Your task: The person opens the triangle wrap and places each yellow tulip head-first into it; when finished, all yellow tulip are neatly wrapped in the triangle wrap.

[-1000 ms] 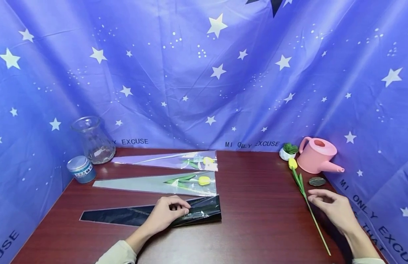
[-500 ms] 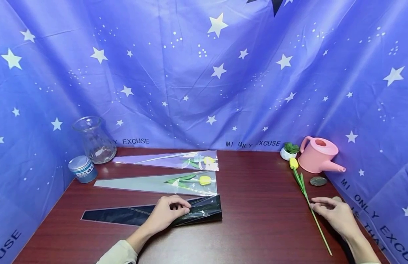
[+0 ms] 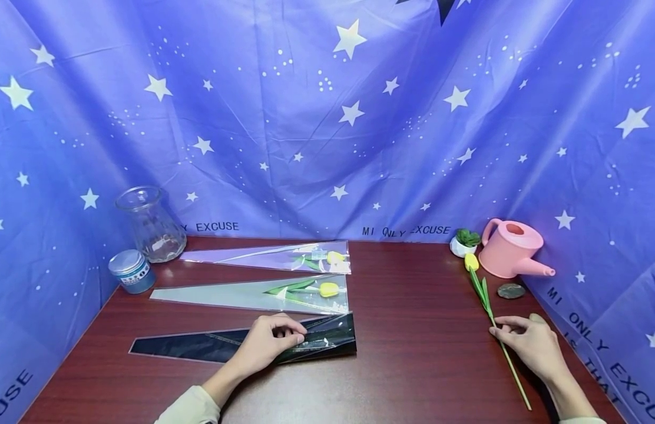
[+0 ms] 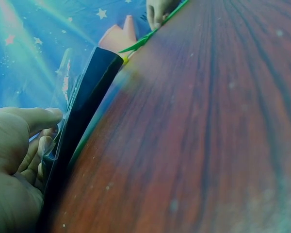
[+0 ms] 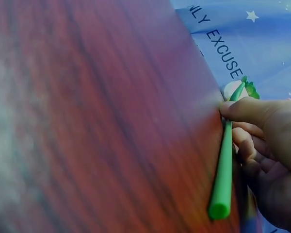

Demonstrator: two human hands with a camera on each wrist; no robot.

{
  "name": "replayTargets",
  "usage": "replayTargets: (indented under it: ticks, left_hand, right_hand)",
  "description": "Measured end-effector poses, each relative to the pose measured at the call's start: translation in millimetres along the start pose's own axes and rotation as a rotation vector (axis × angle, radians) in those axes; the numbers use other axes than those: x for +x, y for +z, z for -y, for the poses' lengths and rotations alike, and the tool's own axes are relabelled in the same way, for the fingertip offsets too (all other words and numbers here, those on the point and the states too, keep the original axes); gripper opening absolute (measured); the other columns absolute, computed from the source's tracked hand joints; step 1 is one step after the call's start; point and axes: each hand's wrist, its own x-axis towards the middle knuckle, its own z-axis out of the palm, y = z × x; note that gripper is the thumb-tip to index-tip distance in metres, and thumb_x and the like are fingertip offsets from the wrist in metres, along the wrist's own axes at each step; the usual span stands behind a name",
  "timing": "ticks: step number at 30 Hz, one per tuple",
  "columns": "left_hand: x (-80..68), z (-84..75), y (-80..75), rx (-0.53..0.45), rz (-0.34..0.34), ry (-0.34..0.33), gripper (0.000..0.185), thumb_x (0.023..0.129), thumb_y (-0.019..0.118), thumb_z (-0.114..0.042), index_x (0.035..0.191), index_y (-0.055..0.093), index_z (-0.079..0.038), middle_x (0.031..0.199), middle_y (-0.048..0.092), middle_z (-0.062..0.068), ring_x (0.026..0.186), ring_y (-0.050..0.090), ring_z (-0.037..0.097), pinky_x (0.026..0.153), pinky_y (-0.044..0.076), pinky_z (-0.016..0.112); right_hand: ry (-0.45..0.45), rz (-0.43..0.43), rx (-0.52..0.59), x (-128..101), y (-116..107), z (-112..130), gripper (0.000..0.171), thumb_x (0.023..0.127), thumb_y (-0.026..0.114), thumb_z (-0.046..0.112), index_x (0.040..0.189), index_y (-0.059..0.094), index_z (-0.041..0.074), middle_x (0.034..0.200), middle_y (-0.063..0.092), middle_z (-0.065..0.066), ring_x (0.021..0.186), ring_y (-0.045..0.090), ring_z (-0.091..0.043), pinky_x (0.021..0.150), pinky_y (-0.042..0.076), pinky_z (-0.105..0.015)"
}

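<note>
Head view: right hand (image 3: 534, 344) pinches green-stemmed yellow tulip (image 3: 483, 297); left hand (image 3: 266, 344) grips black sleeve (image 3: 227, 346).

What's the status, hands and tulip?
Left hand pinches the black sleeve at its mouth. Right hand grips the loose tulip's stem, flat on the table. Nothing lies between tulip and sleeve.

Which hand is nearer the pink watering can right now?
Right. The right hand sits just in front of the pink watering can, fingers on the loose tulip's stem. The left hand is far across the table, holding the black sleeve.
</note>
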Motion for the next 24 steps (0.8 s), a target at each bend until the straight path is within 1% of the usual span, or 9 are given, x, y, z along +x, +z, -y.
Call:
replayTargets:
  ticks: [5, 7, 9, 10, 13, 16, 20, 22, 24]
  left_hand:
    - [-0.3, 0.0, 0.1, -0.002, -0.002, 0.011, 0.009, 0.087, 0.082, -0.017, 0.094, 0.081, -0.024, 0.081, 0.07, -0.004, 0.067, 0.057, 0.0, 0.059, 0.05, 0.02]
    - [-0.4, 0.1, 0.1, -0.003, -0.004, 0.024, 0.009, 0.087, 0.082, -0.017, 0.094, 0.081, -0.022, 0.081, 0.07, -0.002, 0.067, 0.057, 0.0, 0.058, 0.05, 0.021]
    - [-0.4, 0.1, 0.2, -0.005, -0.005, 0.028, 0.009, 0.087, 0.083, -0.017, 0.094, 0.081, -0.022, 0.081, 0.07, -0.002, 0.067, 0.057, 0.0, 0.058, 0.05, 0.021]
    - [-0.3, -0.3, 0.2, -0.002, -0.006, 0.023, 0.009, 0.087, 0.083, -0.017, 0.094, 0.081, -0.023, 0.081, 0.07, -0.003, 0.067, 0.057, -0.001, 0.058, 0.05, 0.02]
    - [-0.1, -0.4, 0.2, 0.002, -0.007, 0.022, 0.009, 0.087, 0.083, -0.018, 0.094, 0.081, -0.023, 0.081, 0.07, -0.003, 0.067, 0.057, 0.0, 0.059, 0.049, 0.02]
    - [-0.1, 0.1, 0.3, -0.006, -0.01, 0.034, 0.008, 0.087, 0.083, -0.018, 0.094, 0.081, -0.022, 0.081, 0.07, -0.001, 0.066, 0.056, 0.0, 0.058, 0.049, 0.019]
    - [-0.7, 0.5, 0.1, -0.025, -0.011, 0.057, 0.008, 0.087, 0.082, -0.018, 0.095, 0.081, -0.019, 0.081, 0.07, 0.002, 0.066, 0.056, 0.0, 0.058, 0.049, 0.02]
    - [-0.9, 0.2, -0.1, -0.024, -0.009, 0.049, 0.007, 0.087, 0.082, -0.018, 0.095, 0.081, -0.019, 0.081, 0.07, 0.002, 0.066, 0.056, 0.0, 0.058, 0.049, 0.02]
    - [-0.8, -0.3, -0.2, -0.02, -0.005, 0.027, 0.008, 0.087, 0.083, -0.018, 0.094, 0.082, -0.02, 0.081, 0.07, 0.001, 0.066, 0.056, 0.0, 0.058, 0.049, 0.019]
  right_hand:
    - [-0.021, -0.028, -0.013, 0.6, 0.5, 2.5, 0.016, 0.077, 0.088, 0.019, 0.091, 0.083, 0.012, 0.065, 0.064, 0.012, 0.072, 0.04, 0.005, 0.061, 0.034, -0.023]
    - [-0.026, -0.037, -0.023, 0.8, 0.8, 2.8, 0.014, 0.077, 0.087, 0.017, 0.089, 0.083, 0.012, 0.064, 0.063, 0.012, 0.073, 0.041, 0.005, 0.062, 0.033, -0.022]
    - [-0.027, -0.042, -0.03, 0.8, 1.2, 2.8, 0.012, 0.076, 0.085, 0.014, 0.088, 0.083, 0.012, 0.067, 0.062, 0.009, 0.073, 0.042, 0.006, 0.062, 0.034, -0.022]
    - [-0.026, -0.042, -0.031, 0.4, 1.6, 2.7, 0.012, 0.077, 0.084, 0.013, 0.088, 0.083, 0.012, 0.069, 0.06, 0.007, 0.069, 0.042, 0.004, 0.06, 0.034, -0.022]
    - [-0.012, -0.05, -0.037, -0.5, 2.4, 2.8, 0.01, 0.077, 0.081, 0.011, 0.087, 0.083, 0.012, 0.073, 0.056, 0.004, 0.066, 0.043, 0.005, 0.06, 0.034, -0.022]
    - [-0.01, -0.06, -0.018, -0.2, 2.9, 5.3, 0.01, 0.077, 0.08, 0.01, 0.087, 0.082, 0.011, 0.072, 0.059, 0.008, 0.065, 0.043, 0.007, 0.06, 0.034, -0.02]
    - [-0.003, -0.058, 0.073, 3.8, 2.3, 19.3, 0.011, 0.081, 0.08, 0.01, 0.091, 0.082, 0.01, 0.067, 0.063, 0.022, 0.065, 0.048, 0.013, 0.06, 0.035, -0.015]
    - [0.014, -0.039, 0.16, 6.2, 1.1, 30.8, 0.013, 0.084, 0.078, 0.008, 0.096, 0.081, 0.005, 0.068, 0.064, 0.025, 0.065, 0.053, 0.013, 0.06, 0.039, -0.011]
    - [0.044, -0.021, 0.265, 8.5, 0.1, 43.5, 0.016, 0.088, 0.076, 0.006, 0.101, 0.078, -0.001, 0.07, 0.066, 0.025, 0.063, 0.056, 0.012, 0.058, 0.044, -0.011]
